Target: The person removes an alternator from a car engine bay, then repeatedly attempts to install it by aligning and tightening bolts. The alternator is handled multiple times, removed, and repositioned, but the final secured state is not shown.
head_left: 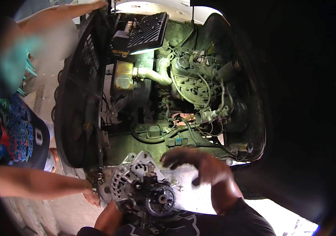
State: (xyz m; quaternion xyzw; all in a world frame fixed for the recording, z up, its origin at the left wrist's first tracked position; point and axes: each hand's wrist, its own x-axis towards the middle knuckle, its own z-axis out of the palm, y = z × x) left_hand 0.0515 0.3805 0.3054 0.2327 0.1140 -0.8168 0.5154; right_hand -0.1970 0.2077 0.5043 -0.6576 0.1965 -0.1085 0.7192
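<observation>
A silver and black alternator (130, 185), with a dark round pulley-like part (161, 199) on its near side, is held up in front of my body. My left forearm (110, 219) rises to its underside. That hand holds the alternator from below and behind, its fingers hidden by the housing. My right hand (201, 165), dark and smeared, hovers to the right of the alternator without touching it. Its fingers are loosely bent, the thumb stands apart, and nothing shows between them.
Beyond my hands lies an open engine bay with an engine (189, 78), a pale hose (152, 74), cables and a yellowed reservoir (124, 75). A louvred panel (148, 31) tilts up at the back. At left stands another person, one hand (92, 195) beside the alternator, one arm reaching the vehicle's far corner.
</observation>
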